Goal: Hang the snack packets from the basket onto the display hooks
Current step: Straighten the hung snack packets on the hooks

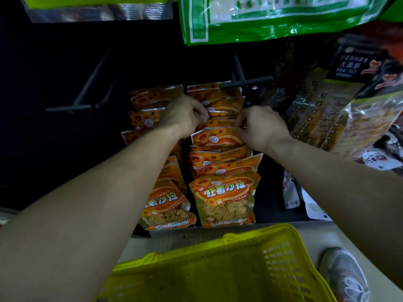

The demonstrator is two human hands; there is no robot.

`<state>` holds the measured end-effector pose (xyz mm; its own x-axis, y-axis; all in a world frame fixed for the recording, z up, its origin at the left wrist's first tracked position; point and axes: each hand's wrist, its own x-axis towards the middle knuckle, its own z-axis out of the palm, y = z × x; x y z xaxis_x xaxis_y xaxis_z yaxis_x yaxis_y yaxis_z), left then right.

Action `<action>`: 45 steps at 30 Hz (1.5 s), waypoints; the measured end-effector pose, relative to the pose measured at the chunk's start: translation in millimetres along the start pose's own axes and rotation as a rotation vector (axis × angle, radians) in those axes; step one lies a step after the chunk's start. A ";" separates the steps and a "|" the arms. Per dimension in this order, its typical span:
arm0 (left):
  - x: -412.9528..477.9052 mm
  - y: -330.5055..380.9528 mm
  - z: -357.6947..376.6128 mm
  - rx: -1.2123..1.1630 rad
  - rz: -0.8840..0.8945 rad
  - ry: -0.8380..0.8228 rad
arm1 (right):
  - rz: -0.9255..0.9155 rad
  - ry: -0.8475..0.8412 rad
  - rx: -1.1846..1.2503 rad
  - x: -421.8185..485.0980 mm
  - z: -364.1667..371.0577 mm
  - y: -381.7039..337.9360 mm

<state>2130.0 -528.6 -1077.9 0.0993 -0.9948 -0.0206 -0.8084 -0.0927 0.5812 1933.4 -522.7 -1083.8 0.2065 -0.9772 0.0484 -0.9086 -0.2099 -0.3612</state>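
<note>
Two rows of orange snack packets point(224, 197) hang on display hooks in the middle of the dark rack. My left hand point(185, 115) and my right hand point(261, 127) both reach into the right-hand row, fingers curled. They pinch the top edge of one orange packet point(218, 138) from either side, partway along the row. The hook under it is hidden by packets and hands. The yellow plastic basket point(272, 253) sits below on the floor; its visible inside shows no packets.
Bare black hooks point(82, 92) point(242, 81) stick out at left and above the row. Green bags point(272, 16) hang overhead; dark and clear snack packs point(340, 99) crowd the right. A grey shoe point(344, 277) stands beside the basket.
</note>
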 end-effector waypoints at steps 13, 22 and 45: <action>-0.8 -5.7 8.3 -0.004 -0.013 0.010 | -0.082 -0.014 0.008 12.5 4.4 -3.3; 10.3 -3.9 15.1 0.147 0.085 0.153 | -0.087 -0.257 -0.071 18.4 20.2 1.0; 15.9 7.8 5.5 0.350 0.138 0.236 | -0.158 -0.023 -0.121 54.4 22.5 -8.5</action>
<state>2122.0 -545.4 -1078.2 0.0734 -0.9659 0.2483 -0.9672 -0.0082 0.2540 1960.5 -573.5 -1099.0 0.3573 -0.9310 0.0743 -0.9007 -0.3645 -0.2365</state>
